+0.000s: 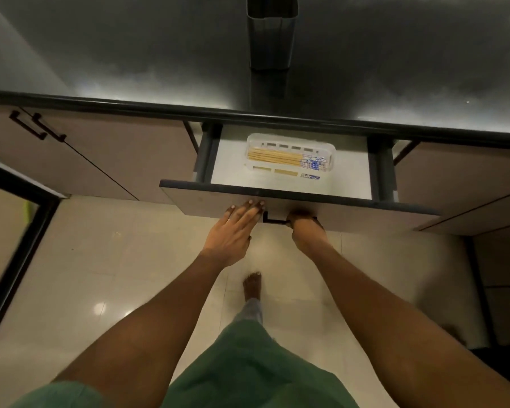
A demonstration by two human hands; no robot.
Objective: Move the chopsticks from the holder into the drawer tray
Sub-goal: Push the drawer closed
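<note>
Several wooden chopsticks (pixel 280 159) with blue-and-white patterned ends lie flat in a clear slotted tray (pixel 330 151) inside the open drawer (pixel 351 169). A tall grey holder (pixel 270 39) stands on the dark countertop behind the drawer; its inside is not visible. My left hand (pixel 236 231) rests flat, fingers spread, against the drawer front. My right hand (pixel 305 231) is curled around the black drawer handle (pixel 274 221).
The dark countertop (pixel 130 54) runs across the top, its black edge overhanging the drawer. Closed cabinet doors with black handles (pixel 36 128) sit to the left, more cabinet fronts to the right. Glossy tiled floor and my bare foot (pixel 252 287) lie below.
</note>
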